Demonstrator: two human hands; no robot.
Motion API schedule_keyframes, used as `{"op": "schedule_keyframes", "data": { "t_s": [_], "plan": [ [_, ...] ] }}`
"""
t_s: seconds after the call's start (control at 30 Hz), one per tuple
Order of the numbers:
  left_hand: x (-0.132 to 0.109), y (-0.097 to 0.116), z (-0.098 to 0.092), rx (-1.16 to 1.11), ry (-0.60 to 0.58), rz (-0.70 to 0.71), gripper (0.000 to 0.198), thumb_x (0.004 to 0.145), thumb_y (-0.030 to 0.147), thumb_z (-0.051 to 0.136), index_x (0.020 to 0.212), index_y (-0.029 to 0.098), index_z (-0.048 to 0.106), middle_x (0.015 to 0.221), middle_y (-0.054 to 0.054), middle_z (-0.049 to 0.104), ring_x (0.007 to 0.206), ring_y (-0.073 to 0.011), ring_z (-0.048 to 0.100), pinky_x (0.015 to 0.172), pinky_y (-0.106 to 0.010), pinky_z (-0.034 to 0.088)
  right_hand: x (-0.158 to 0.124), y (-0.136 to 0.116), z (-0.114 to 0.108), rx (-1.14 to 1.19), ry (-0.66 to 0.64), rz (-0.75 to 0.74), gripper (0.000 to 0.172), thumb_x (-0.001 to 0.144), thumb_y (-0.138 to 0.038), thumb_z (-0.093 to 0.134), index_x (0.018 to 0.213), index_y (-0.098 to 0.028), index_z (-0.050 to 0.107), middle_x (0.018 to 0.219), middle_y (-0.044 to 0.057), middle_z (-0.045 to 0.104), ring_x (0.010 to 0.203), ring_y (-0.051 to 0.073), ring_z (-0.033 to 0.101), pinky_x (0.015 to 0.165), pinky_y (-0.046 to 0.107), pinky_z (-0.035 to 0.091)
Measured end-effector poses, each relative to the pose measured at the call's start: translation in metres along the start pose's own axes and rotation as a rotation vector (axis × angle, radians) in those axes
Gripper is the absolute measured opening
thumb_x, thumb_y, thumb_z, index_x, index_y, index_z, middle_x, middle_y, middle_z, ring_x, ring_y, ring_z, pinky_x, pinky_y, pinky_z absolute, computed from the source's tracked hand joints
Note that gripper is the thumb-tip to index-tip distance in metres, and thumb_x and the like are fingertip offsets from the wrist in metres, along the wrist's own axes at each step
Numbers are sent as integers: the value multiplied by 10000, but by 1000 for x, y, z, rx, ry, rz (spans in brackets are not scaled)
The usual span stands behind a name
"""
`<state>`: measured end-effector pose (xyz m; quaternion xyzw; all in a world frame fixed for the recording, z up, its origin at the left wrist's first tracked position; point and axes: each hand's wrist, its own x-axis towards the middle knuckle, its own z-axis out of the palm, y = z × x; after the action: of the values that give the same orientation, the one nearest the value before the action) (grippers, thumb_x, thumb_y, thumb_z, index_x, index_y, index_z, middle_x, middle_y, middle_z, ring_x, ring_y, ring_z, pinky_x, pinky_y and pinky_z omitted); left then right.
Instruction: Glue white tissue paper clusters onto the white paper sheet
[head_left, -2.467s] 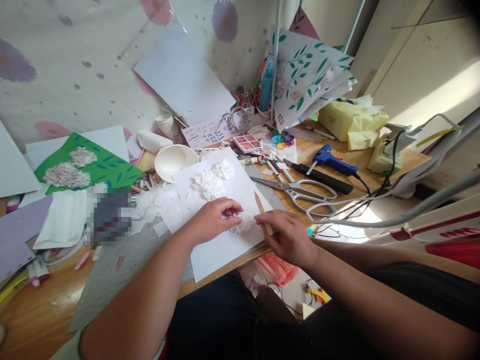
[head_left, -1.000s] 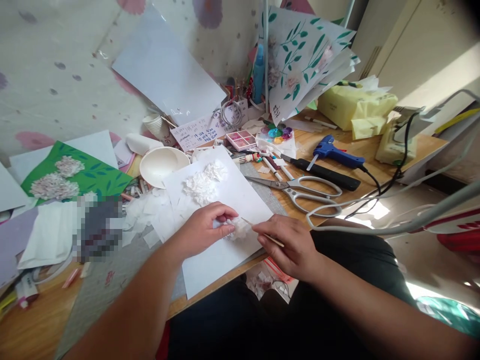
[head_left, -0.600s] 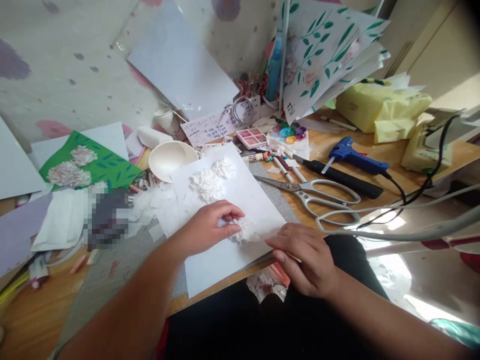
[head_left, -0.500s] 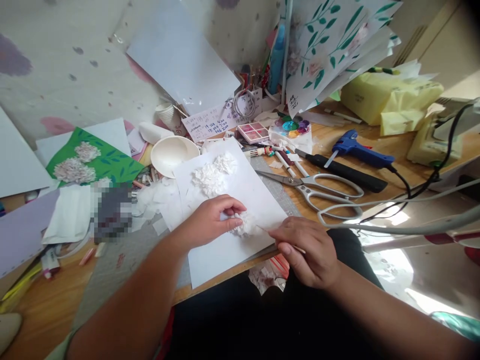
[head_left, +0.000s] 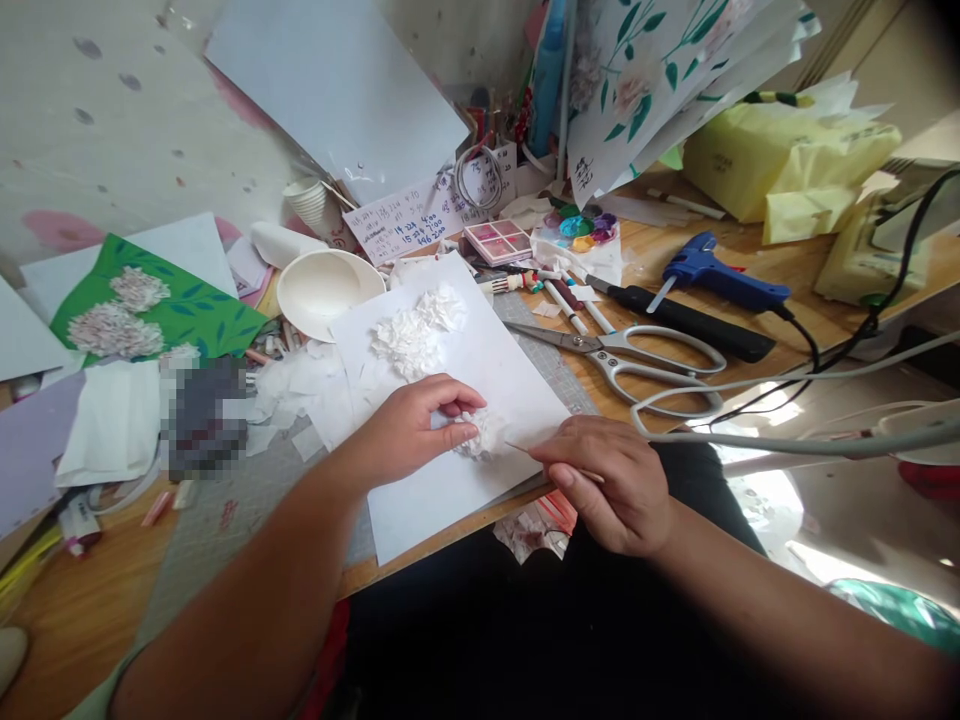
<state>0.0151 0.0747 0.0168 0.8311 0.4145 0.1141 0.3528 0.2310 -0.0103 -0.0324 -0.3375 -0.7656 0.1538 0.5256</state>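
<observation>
A white sheet of paper lies at the table's front edge with ruffled white paper flowers on its upper part. Lower on the sheet is another white paper flower. My left hand is closed at its left side, thumb and fingers curled onto the petals and hiding part of it. In my right hand a thin pointed stick is gripped, its tip directed left at the flower's right edge. Whether the tip touches the petals is hard to tell.
Large scissors, a black-handled tool and a blue glue gun lie to the right. A white bowl and paper scraps are left of the sheet. Cables cross the right side.
The whole view has shifted slightly, so things appear further left and higher. Both hands keep nearly the same pose at the flower, the stick still in my right hand.
</observation>
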Motion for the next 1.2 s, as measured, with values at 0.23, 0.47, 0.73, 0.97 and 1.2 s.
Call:
{"op": "schedule_keyframes", "data": {
  "t_s": [0.23,0.47,0.73,0.97,1.2],
  "plan": [
    [-1,3,-1,-1,-22,17,272,803,381,601,1020,217,612,1028,-31,603,918,-177,564,845,-313,471,6,1,5,-81,-85,-48,191,846,-179,533,1018,-147,609,724,43,644,636,138,543,611,272,429],
    [-1,8,6,99,-2,25,361,740,408,674,1045,232,595,1043,-26,573,931,-189,538,832,-322,458,8,1,0,21,-81,2,170,849,-164,522,991,-133,610,678,33,606,611,124,514,602,263,409],
    [0,7,7,82,-3,3,259,778,324,633,1022,242,605,1040,-16,566,932,-176,542,824,-300,457,5,2,0,15,-61,49,137,852,-151,513,956,-136,600,622,-4,524,579,111,468,598,266,381],
    [-1,8,5,94,-28,18,267,772,321,637,1020,228,609,1020,-23,564,894,-167,550,820,-303,456,11,-1,2,-99,-116,56,156,865,-177,517,949,-105,628,630,13,558,581,108,469,580,250,374],
    [-1,9,5,123,-38,23,303,749,325,659,1034,234,609,1018,-21,558,904,-174,545,834,-315,449,15,-3,5,-143,-132,170,172,887,-214,495,904,-124,641,627,15,572,589,106,508,573,236,380]
  ]
}}
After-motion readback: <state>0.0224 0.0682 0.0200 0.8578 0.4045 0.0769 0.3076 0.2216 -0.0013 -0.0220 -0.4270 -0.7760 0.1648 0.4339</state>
